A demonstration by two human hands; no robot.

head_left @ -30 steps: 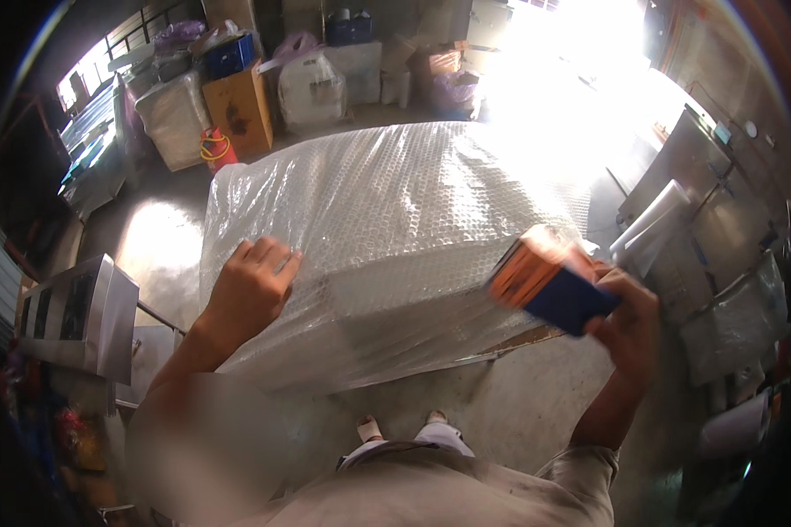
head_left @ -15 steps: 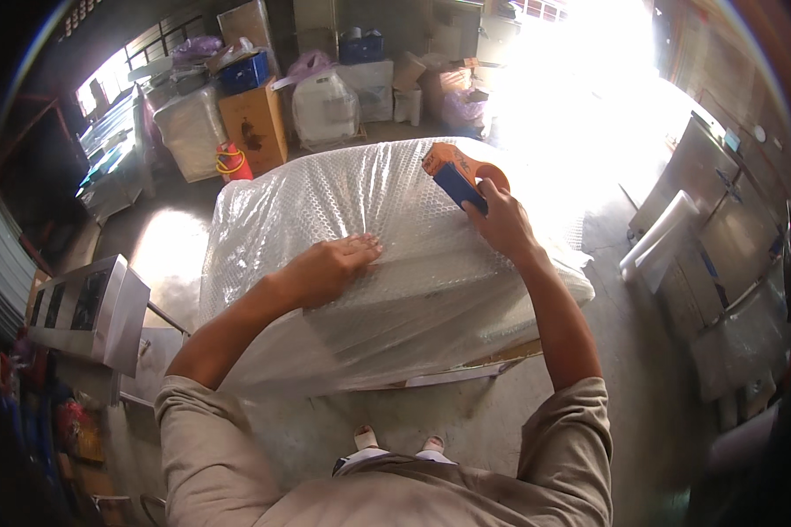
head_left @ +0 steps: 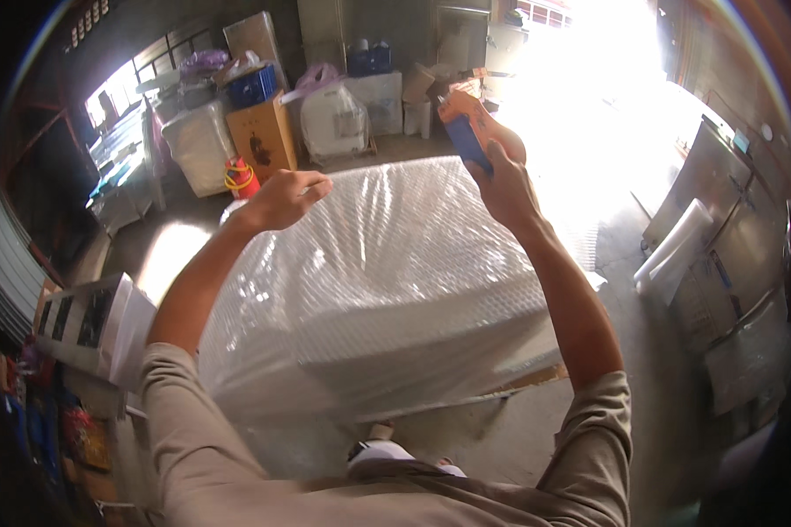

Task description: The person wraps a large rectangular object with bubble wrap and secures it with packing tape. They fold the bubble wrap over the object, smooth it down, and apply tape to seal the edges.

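Note:
A large block-shaped item lies before me under bubble wrap (head_left: 387, 255), which drapes down its near side in shiny folds. My right hand (head_left: 508, 189) grips a tape dispenser (head_left: 468, 132) with an orange body and a blue handle, raised at the wrap's far right edge. My left hand (head_left: 283, 200) is lifted at the far left part of the wrap. Its fingers are curled and pressed together; whatever they may hold is too small to make out. Strong glare hides part of the dispenser's right side.
Behind the wrapped item stand a brown carton (head_left: 262, 132), a red fire extinguisher (head_left: 242, 178) and a plastic-covered white object (head_left: 334, 121). A metal cabinet (head_left: 92, 321) is at the left. White wrap rolls (head_left: 675, 248) lean against panels at the right.
My left hand has left the wrap's surface and moved up and to the left. My right hand has carried the tape dispenser farther away. My view has shifted slightly.

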